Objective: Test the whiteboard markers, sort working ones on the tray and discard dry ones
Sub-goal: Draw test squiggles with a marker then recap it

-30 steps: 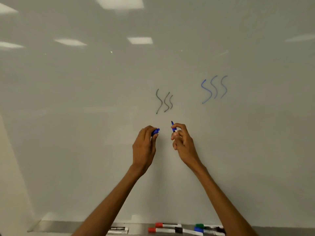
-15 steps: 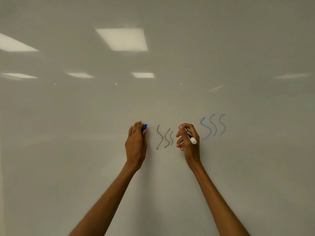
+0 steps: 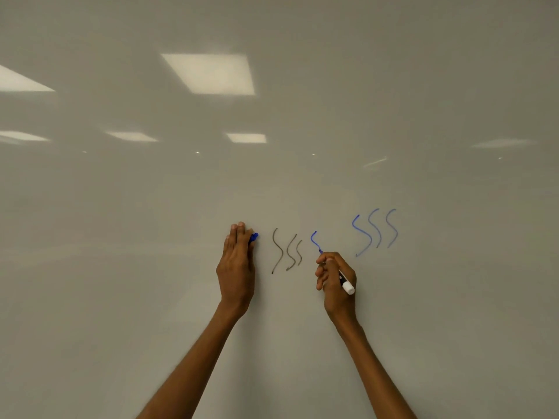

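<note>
The right hand (image 3: 335,282) is gripping the marker (image 3: 345,284), drawing a fresh blue stroke (image 3: 314,240) on the whiteboard (image 3: 121,267); the left hand (image 3: 236,267) is apparently pinching its blue cap (image 3: 254,237); grey squiggles (image 3: 287,251) and blue squiggles (image 3: 375,231) are showing two tests done; sorting is awaiting, with the tray out of view.

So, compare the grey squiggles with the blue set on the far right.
The grey squiggles are dull grey-brown; the blue squiggles are vivid. The grey squiggles sit lower, nearer the left hand; the blue squiggles sit higher, right of the right hand. Both are three wavy strokes on the whiteboard.
</note>
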